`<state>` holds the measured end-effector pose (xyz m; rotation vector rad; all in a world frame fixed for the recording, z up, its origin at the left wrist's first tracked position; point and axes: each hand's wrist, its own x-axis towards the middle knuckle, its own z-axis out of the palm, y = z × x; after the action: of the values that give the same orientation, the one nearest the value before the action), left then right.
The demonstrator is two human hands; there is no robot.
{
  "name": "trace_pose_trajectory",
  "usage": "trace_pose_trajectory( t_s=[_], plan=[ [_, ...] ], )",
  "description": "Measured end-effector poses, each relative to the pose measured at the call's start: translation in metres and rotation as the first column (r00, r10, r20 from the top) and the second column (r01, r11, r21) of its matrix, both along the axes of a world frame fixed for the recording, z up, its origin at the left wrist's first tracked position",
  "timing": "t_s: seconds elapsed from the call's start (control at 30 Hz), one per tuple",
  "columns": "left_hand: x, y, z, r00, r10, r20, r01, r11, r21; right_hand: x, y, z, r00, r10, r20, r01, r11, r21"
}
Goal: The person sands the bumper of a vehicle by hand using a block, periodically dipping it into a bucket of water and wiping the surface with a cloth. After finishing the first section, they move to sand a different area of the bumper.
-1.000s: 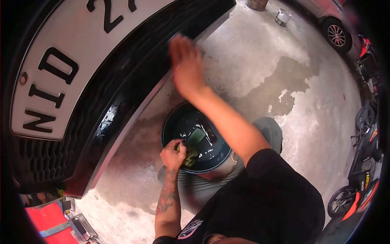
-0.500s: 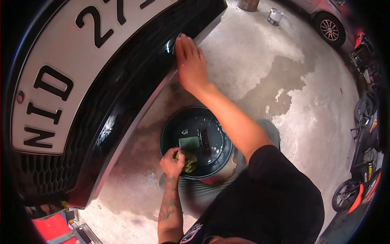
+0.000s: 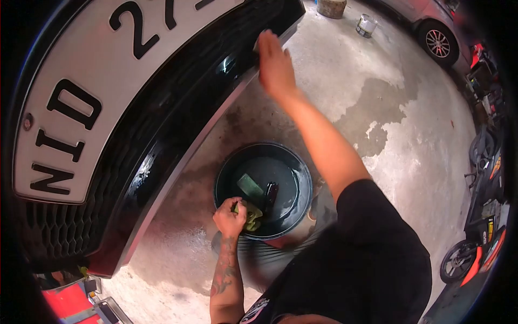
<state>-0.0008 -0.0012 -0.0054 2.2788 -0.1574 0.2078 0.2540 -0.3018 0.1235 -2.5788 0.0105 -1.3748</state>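
Observation:
My left hand [image 3: 229, 215] is closed on a wrinkled yellow-green cloth [image 3: 251, 217] at the near rim of a round black basin [image 3: 307, 202]. Water fills the basin, with a flat green rectangular piece [image 3: 250, 185] and a dark oblong block [image 3: 271, 195] in it. Farther up, my right hand [image 3: 277, 65] presses along the lower edge of a glossy black car bumper [image 3: 178, 113]. Its fingers are close together, and a small greyish edge shows beside the fingertips; what lies under them is hidden.
A licence plate [image 3: 32, 146] sits on the bumper, above a honeycomb grille [image 3: 65, 232]. Wet patches mark the concrete floor [image 3: 421, 146]. A paint can [image 3: 366, 25] and a bucket [image 3: 331, 7] stand beyond. A parked car's wheel [image 3: 437, 42] and a motorcycle wheel [image 3: 458, 261] are at right.
My right hand has slid up and right along the bumper edge. The green piece and the dark block have shifted and turned in the water. My left hand stays on the cloth.

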Motion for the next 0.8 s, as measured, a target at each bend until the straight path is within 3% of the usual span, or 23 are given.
trace_pose_trajectory(
  t_s=[0.07, 0.17, 0.2, 0.3, 0.4, 0.5, 0.6, 0.73, 0.8],
  plan=[
    [0.000, 0.000, 0.001, 1.000, -0.006, 0.029, 0.006, 1.000, 0.016, 0.025, -0.029, 0.001, 1.000, 0.005, -0.009, -0.005, 1.000, 0.028],
    [-0.001, -0.006, 0.015, 0.989, 0.046, -0.140, -0.047, 0.999, -0.011, 0.021, -0.025, 0.004, 0.996, 0.034, -0.078, -0.027, 0.995, 0.091],
    [-0.001, -0.006, 0.013, 0.992, 0.042, -0.123, -0.044, 0.999, -0.009, 0.014, -0.015, 0.005, 0.993, 0.049, -0.107, -0.036, 0.992, 0.118],
    [-0.001, -0.002, 0.003, 0.995, 0.042, -0.086, -0.041, 0.999, 0.012, -0.013, 0.014, -0.008, 0.998, 0.062, 0.006, -0.062, 0.998, 0.012],
    [-0.001, -0.001, 0.002, 0.994, 0.049, -0.097, -0.046, 0.998, 0.030, 0.005, -0.013, -0.002, 0.999, -0.024, 0.024, 0.025, 0.998, -0.049],
    [-0.001, -0.003, 0.009, 0.989, 0.064, -0.133, -0.061, 0.998, 0.029, 0.033, -0.039, 0.000, 0.999, 0.028, 0.031, -0.029, 0.999, 0.037],
    [0.000, -0.005, 0.009, 0.988, 0.064, -0.140, -0.061, 0.998, 0.024, 0.008, -0.013, -0.003, 0.986, 0.163, -0.023, -0.158, 0.976, 0.150],
    [-0.001, -0.003, 0.005, 0.993, 0.044, -0.111, -0.041, 0.999, 0.028, -0.032, 0.019, -0.003, 0.964, 0.264, 0.034, -0.266, 0.959, 0.097],
    [-0.002, -0.003, 0.005, 0.993, 0.042, -0.112, -0.039, 0.999, 0.034, -0.010, -0.007, -0.009, 0.971, 0.228, 0.067, -0.232, 0.971, 0.056]
  ],
)
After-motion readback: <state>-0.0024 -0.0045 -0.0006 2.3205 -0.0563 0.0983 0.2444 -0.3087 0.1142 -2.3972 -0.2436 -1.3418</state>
